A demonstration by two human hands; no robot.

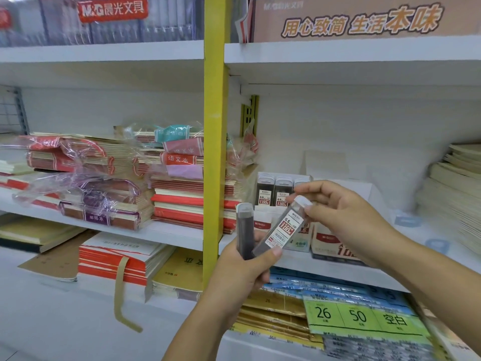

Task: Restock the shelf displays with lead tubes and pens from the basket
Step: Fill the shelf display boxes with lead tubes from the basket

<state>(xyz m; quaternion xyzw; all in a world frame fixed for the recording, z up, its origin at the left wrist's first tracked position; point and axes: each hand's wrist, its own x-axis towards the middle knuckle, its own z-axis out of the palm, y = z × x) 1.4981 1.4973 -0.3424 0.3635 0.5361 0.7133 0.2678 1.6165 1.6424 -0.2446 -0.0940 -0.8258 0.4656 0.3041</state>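
White shelves point(338, 52) run either side of a yellow post point(213, 126). Up top, a tan banner point(361, 20) reads "用心致简 生活本味" and a red sign point(113, 8) reads "M&G晨光文具". Left of the post lie wrapped notebooks point(177, 201), 1 marked "语文本". On the lower right shelf a green card point(364, 316) reads "26", "50", "空白". Just right of the post, a white box point(322, 186) holds boxed tubes point(273, 190) standing upright, labelled "0.5" and "100".

In front of the box, the left hand point(242, 272) curls round the lower ends of 2 lead tubes. The upright tube point(244, 230) is dark. The tilted tube point(283, 227) leans right, labelled "M&G", "0.5", "100". The right hand point(346, 214) pinches its white cap between thumb and fingertips.
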